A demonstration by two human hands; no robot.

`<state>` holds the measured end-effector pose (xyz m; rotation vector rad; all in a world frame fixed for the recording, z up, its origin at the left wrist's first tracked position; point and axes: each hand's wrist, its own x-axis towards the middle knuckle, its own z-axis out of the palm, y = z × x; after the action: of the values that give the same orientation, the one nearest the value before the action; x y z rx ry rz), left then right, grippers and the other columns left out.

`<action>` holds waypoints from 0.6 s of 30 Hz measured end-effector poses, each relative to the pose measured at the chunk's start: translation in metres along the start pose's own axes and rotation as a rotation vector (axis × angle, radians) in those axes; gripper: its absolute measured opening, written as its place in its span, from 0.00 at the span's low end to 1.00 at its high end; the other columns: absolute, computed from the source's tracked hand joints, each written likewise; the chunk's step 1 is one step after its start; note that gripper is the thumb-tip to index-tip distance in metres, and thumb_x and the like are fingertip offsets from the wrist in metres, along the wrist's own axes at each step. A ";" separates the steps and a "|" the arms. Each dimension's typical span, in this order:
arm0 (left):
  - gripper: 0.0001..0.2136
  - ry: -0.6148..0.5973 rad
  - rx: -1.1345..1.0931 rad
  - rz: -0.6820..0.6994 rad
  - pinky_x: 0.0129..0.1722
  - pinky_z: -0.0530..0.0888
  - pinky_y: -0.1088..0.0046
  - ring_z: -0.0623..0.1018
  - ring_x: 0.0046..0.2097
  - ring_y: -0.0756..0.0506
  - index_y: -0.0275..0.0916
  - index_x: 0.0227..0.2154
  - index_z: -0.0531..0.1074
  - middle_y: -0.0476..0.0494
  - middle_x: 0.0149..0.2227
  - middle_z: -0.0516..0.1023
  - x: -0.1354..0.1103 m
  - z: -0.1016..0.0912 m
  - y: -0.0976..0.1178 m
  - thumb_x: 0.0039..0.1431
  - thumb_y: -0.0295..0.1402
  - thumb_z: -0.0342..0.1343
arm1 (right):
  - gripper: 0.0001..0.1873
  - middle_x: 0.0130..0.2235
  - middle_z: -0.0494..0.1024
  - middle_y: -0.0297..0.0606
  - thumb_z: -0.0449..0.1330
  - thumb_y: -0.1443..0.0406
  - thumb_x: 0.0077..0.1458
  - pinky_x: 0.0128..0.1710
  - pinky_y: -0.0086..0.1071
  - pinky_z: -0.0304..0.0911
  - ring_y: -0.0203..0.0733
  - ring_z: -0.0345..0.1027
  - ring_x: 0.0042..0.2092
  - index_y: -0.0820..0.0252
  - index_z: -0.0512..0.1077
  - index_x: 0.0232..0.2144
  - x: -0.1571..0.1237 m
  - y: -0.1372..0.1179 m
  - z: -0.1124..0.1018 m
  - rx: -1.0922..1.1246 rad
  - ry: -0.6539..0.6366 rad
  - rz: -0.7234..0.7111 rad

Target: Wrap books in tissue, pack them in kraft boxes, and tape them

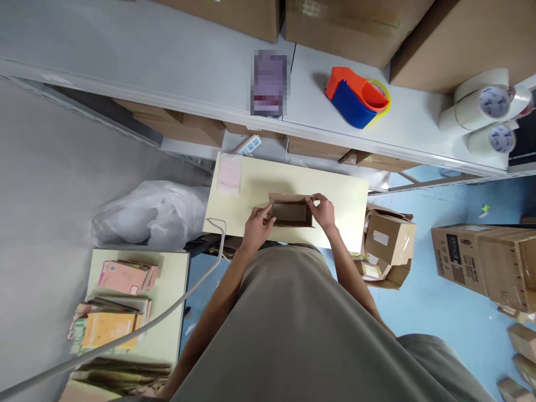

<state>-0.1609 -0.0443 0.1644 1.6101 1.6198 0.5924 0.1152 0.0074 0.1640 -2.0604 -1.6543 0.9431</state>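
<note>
A small open cardboard box (291, 199) sits on the pale yellow table (339, 192), close to its front edge and my body. Its inside shows bare brown cardboard, and a long flap stands along the far side. At the box's left end, my left hand (256, 226) has its fingers bent and holds the edge. My right hand (323, 213) pinches the upper right corner between thumb and fingers. The fingertips partly hide both short ends of the box.
A shelf beyond the table carries an orange and blue tape dispenser (355, 96), tape rolls (481, 114) and large cartons (352, 28). A pale cable (184, 296) crosses at left, near a plastic bag (151, 215). Opened cartons (387, 240) stand at right.
</note>
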 end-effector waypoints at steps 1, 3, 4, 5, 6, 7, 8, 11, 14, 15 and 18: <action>0.25 -0.025 -0.013 0.008 0.48 0.83 0.65 0.82 0.40 0.45 0.42 0.66 0.75 0.39 0.50 0.77 0.001 0.000 0.000 0.68 0.36 0.62 | 0.24 0.50 0.87 0.47 0.55 0.44 0.73 0.47 0.41 0.70 0.52 0.80 0.44 0.55 0.79 0.46 0.000 0.000 -0.001 0.003 0.003 0.002; 0.26 -0.068 -0.049 0.030 0.51 0.83 0.64 0.83 0.43 0.44 0.43 0.67 0.74 0.39 0.52 0.78 0.003 0.002 0.001 0.68 0.36 0.62 | 0.25 0.50 0.87 0.47 0.55 0.43 0.73 0.48 0.40 0.70 0.52 0.80 0.44 0.55 0.79 0.46 0.000 0.001 -0.002 0.010 0.006 0.005; 0.25 -0.086 -0.064 0.040 0.53 0.83 0.63 0.83 0.45 0.43 0.43 0.67 0.74 0.39 0.53 0.79 0.004 0.003 0.001 0.68 0.36 0.61 | 0.25 0.50 0.87 0.47 0.55 0.43 0.73 0.47 0.40 0.70 0.52 0.81 0.44 0.55 0.79 0.46 0.000 0.001 -0.003 0.014 0.006 0.007; 0.25 -0.104 -0.072 0.048 0.54 0.82 0.63 0.84 0.47 0.43 0.43 0.67 0.74 0.38 0.53 0.79 0.005 0.004 0.002 0.69 0.37 0.61 | 0.26 0.50 0.87 0.47 0.55 0.42 0.73 0.47 0.40 0.71 0.51 0.81 0.44 0.55 0.79 0.46 0.000 0.000 -0.003 0.020 0.005 0.009; 0.24 -0.120 -0.072 0.054 0.54 0.82 0.62 0.84 0.48 0.42 0.42 0.66 0.74 0.38 0.54 0.80 0.005 0.005 0.003 0.70 0.37 0.60 | 0.26 0.50 0.87 0.46 0.54 0.42 0.73 0.47 0.39 0.71 0.51 0.81 0.44 0.55 0.79 0.46 -0.001 0.000 -0.003 0.027 0.005 0.010; 0.23 -0.134 -0.066 0.061 0.55 0.82 0.61 0.84 0.50 0.41 0.42 0.65 0.75 0.37 0.55 0.81 0.005 0.006 0.004 0.71 0.39 0.60 | 0.26 0.50 0.87 0.46 0.55 0.42 0.73 0.47 0.39 0.71 0.51 0.82 0.44 0.55 0.79 0.45 -0.002 -0.001 -0.004 0.037 0.006 0.011; 0.22 -0.147 -0.055 0.070 0.57 0.82 0.60 0.84 0.52 0.39 0.43 0.64 0.76 0.36 0.56 0.81 0.006 0.008 0.005 0.71 0.41 0.61 | 0.26 0.50 0.87 0.45 0.55 0.42 0.73 0.47 0.39 0.71 0.51 0.82 0.44 0.55 0.79 0.45 -0.002 -0.002 -0.004 0.050 0.005 0.013; 0.23 -0.175 -0.026 0.100 0.62 0.79 0.57 0.83 0.58 0.35 0.43 0.61 0.78 0.35 0.59 0.82 0.006 0.010 0.006 0.68 0.46 0.66 | 0.25 0.50 0.87 0.43 0.58 0.42 0.71 0.47 0.38 0.72 0.50 0.82 0.44 0.54 0.80 0.46 -0.006 -0.006 -0.006 0.113 0.000 0.026; 0.23 -0.134 -0.002 0.065 0.62 0.78 0.55 0.84 0.55 0.35 0.42 0.58 0.78 0.35 0.55 0.83 0.008 0.012 0.005 0.65 0.45 0.69 | 0.25 0.49 0.87 0.42 0.57 0.42 0.72 0.47 0.39 0.73 0.48 0.83 0.41 0.54 0.81 0.48 -0.010 -0.007 -0.010 0.163 -0.015 0.049; 0.24 -0.088 0.010 0.040 0.62 0.78 0.54 0.84 0.55 0.35 0.41 0.59 0.77 0.34 0.54 0.83 0.010 0.012 0.003 0.64 0.44 0.71 | 0.24 0.50 0.87 0.42 0.58 0.44 0.72 0.48 0.39 0.74 0.47 0.82 0.39 0.54 0.82 0.48 -0.011 -0.007 -0.012 0.163 -0.022 0.046; 0.34 0.078 0.052 -0.022 0.64 0.76 0.51 0.80 0.60 0.31 0.38 0.64 0.71 0.29 0.58 0.79 0.016 0.013 0.000 0.58 0.43 0.75 | 0.17 0.54 0.85 0.42 0.61 0.52 0.70 0.49 0.40 0.75 0.46 0.82 0.40 0.54 0.82 0.51 -0.016 -0.004 -0.015 0.129 -0.045 0.003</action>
<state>-0.1498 -0.0311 0.1538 1.6225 1.7208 0.6132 0.1211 -0.0041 0.1821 -1.9707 -1.5690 1.0756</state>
